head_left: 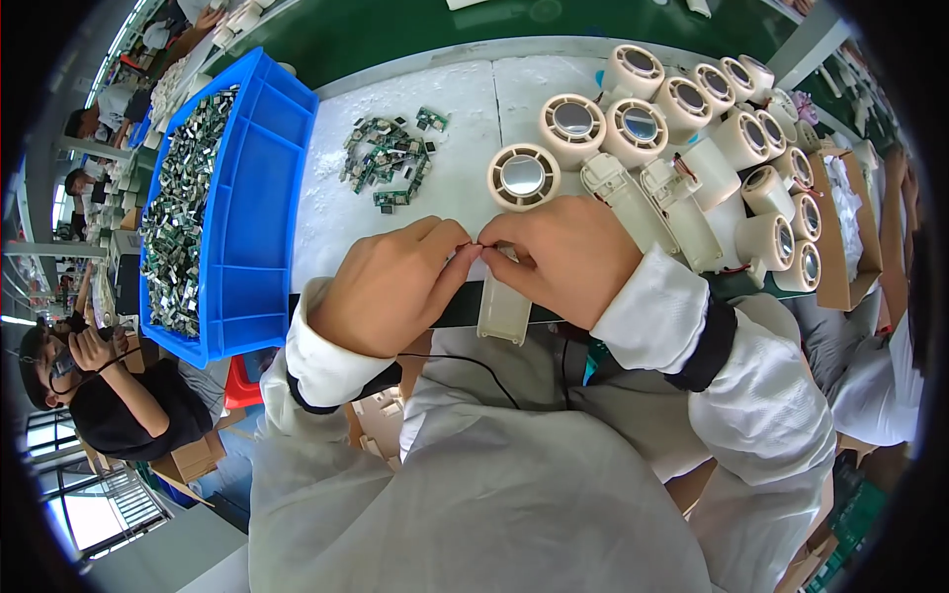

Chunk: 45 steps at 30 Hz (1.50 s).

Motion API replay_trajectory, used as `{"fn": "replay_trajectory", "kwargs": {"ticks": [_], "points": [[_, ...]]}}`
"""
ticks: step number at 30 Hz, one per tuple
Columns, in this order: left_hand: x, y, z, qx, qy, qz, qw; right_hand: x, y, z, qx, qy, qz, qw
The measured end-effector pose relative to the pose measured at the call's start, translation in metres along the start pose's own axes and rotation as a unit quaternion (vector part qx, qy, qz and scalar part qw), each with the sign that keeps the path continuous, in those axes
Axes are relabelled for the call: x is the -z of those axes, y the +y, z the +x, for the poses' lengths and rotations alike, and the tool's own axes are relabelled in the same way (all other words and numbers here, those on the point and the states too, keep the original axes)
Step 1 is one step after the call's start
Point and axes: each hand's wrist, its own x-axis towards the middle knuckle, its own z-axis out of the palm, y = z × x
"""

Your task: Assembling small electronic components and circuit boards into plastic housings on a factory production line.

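A narrow cream shell point(504, 314) lies at the near edge of the white work surface point(460, 99), directly below a person's meeting hands, its upper part hidden by them. The left hand point(390, 285) and right hand point(565, 255) each bring thumb and forefinger together in a tight pinch, tips almost touching; a dark speck shows between them, too small to identify, and whether either pinch grips it cannot be told. The close grip suggests fine work, both hands apparently steadying each other over the shell. Just beyond the right hand stands a round cream housing point(523, 176) with a shiny disc facing up. To its right, two open elongated shells point(647, 203) lie side by side, seemingly turned to leave their insides accessible. A loose heap of green circuit boards point(381, 163) sits ahead of the left hand, likely for easy reach, beside a blue bin point(252, 222) filled with more. More round housings point(682, 104) crowd the far right, near a cardboard box point(835, 272).
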Motion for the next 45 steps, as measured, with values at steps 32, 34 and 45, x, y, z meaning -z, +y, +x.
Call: {"fn": "replay_trajectory", "kwargs": {"ticks": [32,34,45], "points": [[-0.052,-0.007,-0.022,0.157,0.204,-0.551,0.794,-0.008,-0.002,-0.002,0.003,0.079,0.104,0.991],[-0.053,-0.012,-0.023,0.154,0.214,-0.567,0.781,-0.006,-0.002,-0.001,0.006,0.079,0.122,0.989],[-0.051,-0.011,-0.023,0.091,0.215,-0.529,0.816,0.000,-0.002,-0.003,0.010,0.026,0.132,0.991]]}}
